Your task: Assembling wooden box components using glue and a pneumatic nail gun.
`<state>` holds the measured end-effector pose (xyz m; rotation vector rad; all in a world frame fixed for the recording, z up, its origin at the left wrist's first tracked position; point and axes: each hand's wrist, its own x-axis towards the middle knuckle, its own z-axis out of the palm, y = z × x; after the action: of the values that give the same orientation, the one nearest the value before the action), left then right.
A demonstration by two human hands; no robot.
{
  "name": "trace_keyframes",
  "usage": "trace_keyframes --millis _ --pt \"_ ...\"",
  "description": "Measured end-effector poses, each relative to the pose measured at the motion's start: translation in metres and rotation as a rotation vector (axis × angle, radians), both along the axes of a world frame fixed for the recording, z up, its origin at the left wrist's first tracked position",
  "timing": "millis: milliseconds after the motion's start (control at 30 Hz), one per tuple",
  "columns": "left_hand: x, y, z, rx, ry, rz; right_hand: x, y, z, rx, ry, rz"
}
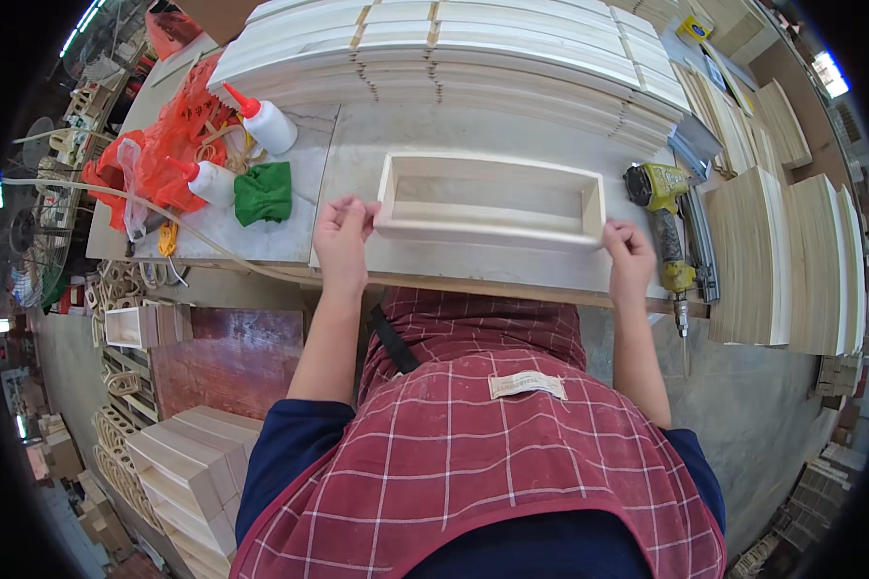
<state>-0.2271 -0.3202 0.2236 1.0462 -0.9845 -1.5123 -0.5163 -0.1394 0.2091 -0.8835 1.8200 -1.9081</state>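
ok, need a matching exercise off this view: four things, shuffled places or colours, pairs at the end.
Things
1. wooden box
2. nail gun
3. green cloth
4. apron

Places or colours
A. dark red with white lines
B. on the bench, past the right hand on the right
C. beside a white bottle with a red tip
D. between the left hand and the right hand

Pairs: 1-D, 2-B, 3-C, 4-A
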Motion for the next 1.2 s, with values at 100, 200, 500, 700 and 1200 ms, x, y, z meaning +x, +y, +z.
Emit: trace_keyframes --millis 100,200,500,700,1200 --pt "0.001 0.006 -0.014 0.047 0.076 0.034 0.002 0.013 -0.016 -0.018 -0.236 -0.005" --pt "0.010 -0.003 -0.018 0.049 0.123 0.000 -0.005 0.009 -0.014 0.011 -0.267 0.020" --pt "0.005 -0.011 -0.014 0.130 0.025 0.002 -0.029 -0.031 0.003 0.151 -0.307 0.130" --pt "0.005 0.016 -0.029 0.109 -0.100 -0.007 -0.031 -0.045 -0.001 0.149 -0.284 0.252" --pt "0.004 0.022 -0.036 -0.004 -0.100 0.026 -0.040 -0.047 -0.003 0.145 -0.446 0.285"
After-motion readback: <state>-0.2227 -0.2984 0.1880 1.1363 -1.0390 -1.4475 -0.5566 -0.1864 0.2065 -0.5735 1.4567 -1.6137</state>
